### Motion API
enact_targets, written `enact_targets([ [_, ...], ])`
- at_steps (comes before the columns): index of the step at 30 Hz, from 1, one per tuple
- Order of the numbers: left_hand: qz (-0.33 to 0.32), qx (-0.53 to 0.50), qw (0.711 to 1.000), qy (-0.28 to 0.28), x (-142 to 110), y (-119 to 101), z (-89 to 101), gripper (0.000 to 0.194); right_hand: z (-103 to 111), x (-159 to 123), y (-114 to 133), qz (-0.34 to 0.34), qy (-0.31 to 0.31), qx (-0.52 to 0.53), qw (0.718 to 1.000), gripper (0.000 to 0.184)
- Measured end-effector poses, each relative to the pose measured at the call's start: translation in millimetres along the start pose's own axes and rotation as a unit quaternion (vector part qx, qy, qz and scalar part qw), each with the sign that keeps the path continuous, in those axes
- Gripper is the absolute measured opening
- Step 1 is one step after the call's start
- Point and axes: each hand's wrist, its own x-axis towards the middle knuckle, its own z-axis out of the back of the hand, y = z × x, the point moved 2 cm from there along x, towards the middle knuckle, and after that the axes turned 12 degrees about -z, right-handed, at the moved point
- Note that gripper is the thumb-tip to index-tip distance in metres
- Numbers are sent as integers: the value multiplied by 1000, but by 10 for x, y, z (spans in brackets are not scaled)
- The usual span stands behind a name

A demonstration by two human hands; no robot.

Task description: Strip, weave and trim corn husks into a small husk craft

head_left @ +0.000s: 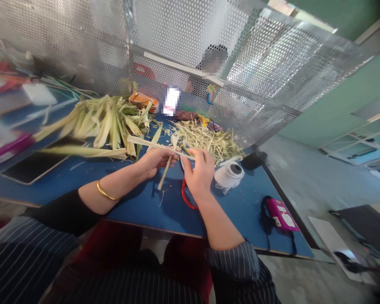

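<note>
Over the blue table, my left hand (155,162) pinches crossed pale strips of dried leaf, which look like corn husk (141,141). One end of the husk sticks out to the upper left, and a narrower end hangs down below the fingers. My right hand (200,171) has its thumb and fingers closed around the right end of the husk; its fingertips are partly hidden. Under that hand a red loop (186,196), like a scissors handle, lies on the table. Just right of it stands a white thread spool (228,175).
A bundle of husks (104,120) lies on the left, near a dark flat panel (34,162). Shredded strips (209,141) are heaped behind my hands. A magenta box with a black strap (281,214) sits at right. A perforated metal screen (177,38) borders the back; a person is behind it.
</note>
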Motion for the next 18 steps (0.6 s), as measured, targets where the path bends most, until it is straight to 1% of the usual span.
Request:
enact_targets([
  [1, 1, 7, 1000, 10, -5, -3, -4, 20, -5, 17, -29, 14, -4, -33, 999, 28],
  [2, 0, 17, 1000, 17, -12, -6, -9, 20, -25, 29, -56, 24, 13, -57, 998, 28],
  [4, -11, 42, 999, 22, -27, -11, -19, 24, -86, 33, -94, 35, 75, -76, 994, 23],
  [5, -19, 56, 998, 18, -32, -11, -22, 27, -113, 27, -100, 37, 104, -76, 991, 24],
  [7, -34, 84, 996, 1, -37, -6, -21, 31, -146, 9, -84, 40, 138, -78, 987, 30],
  [11, -53, 120, 991, -22, -21, 23, -10, 31, -133, -17, 6, 62, 146, -103, 982, 31],
  [16, -48, 101, 993, -31, 22, 46, 12, 15, -93, -48, 106, 103, 156, -78, 979, 31],
  [17, -42, 97, 994, -25, 31, 43, 17, 13, -85, -45, 104, 93, 168, -60, 979, 33],
  [18, -35, 93, 995, -17, 40, 36, 22, 12, -77, -34, 85, 65, 185, -33, 980, 35],
])
